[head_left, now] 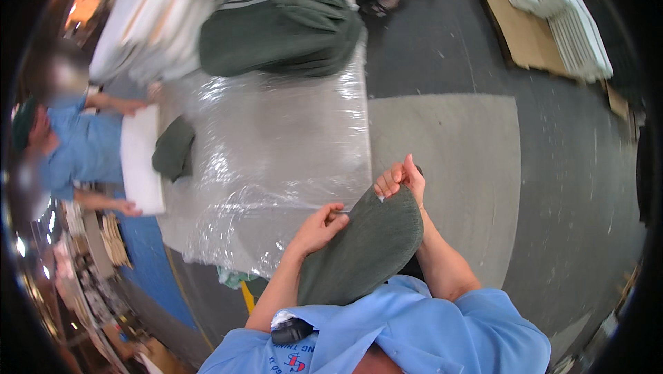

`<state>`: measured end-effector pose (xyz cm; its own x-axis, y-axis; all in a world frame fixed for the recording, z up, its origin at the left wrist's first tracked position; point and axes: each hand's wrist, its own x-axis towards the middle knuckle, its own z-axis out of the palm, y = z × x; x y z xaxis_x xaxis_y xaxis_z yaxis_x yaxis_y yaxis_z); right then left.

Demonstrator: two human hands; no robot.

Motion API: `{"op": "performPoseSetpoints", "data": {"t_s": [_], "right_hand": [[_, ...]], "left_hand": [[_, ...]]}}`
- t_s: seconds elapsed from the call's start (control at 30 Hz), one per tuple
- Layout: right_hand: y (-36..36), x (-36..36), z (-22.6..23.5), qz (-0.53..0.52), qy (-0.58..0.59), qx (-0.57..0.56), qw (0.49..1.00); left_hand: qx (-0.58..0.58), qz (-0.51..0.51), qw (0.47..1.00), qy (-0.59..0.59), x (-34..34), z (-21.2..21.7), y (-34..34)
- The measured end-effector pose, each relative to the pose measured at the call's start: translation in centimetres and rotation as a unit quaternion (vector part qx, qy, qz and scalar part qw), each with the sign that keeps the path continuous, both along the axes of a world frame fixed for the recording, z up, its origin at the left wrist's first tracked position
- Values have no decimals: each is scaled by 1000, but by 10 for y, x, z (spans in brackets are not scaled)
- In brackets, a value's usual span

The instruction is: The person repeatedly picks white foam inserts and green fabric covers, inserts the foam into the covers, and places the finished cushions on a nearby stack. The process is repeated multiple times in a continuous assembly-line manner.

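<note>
hands (404, 179) holding green cloth (376, 243), plastic-wrapped table (276, 132) ahead, green pile (280, 35) (white stacks (148, 29) beside)

Dk-grn fabric cover (376, 243): held up, tilted

Obs.: at approx. 5 o'clock from view ctr. Elongated, matte, fairly flat; rounded edge w/ seam line faces 3 o'clock. Long axis runs 1 to 7 o'clock. Sm. white patch (380, 198) nr 12 o'clock end; 8 o'clock end partly hidden.
</note>
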<state>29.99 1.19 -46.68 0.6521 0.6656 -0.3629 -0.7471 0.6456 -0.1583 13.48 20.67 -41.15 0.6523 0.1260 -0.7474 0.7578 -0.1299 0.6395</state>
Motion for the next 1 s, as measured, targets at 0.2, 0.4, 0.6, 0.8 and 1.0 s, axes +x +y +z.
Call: {"op": "performPoseSetpoints", "data": {"t_s": [0.2, 0.4, 0.6, 0.8, 1.0], "right_hand": [[44, 11, 17, 167, -104, 29, 980], [84, 68, 77, 610, -462, -355, 538], [118, 30, 68, 603, -651, -425, 177], [125, -6, 60, 499, -655, -524, 219], [126, -7, 47, 444, -678, -536, 236]], "left_hand": [[24, 105, 994, -28, -75, -6, 40], [253, 168, 944, -127, -77, -11, 33], [249, 61, 967, -7, -112, -5, 36], [416, 170, 893, -39, -134, -38, 14], [462, 226, 852, -97, -123, -46, 19]]}}
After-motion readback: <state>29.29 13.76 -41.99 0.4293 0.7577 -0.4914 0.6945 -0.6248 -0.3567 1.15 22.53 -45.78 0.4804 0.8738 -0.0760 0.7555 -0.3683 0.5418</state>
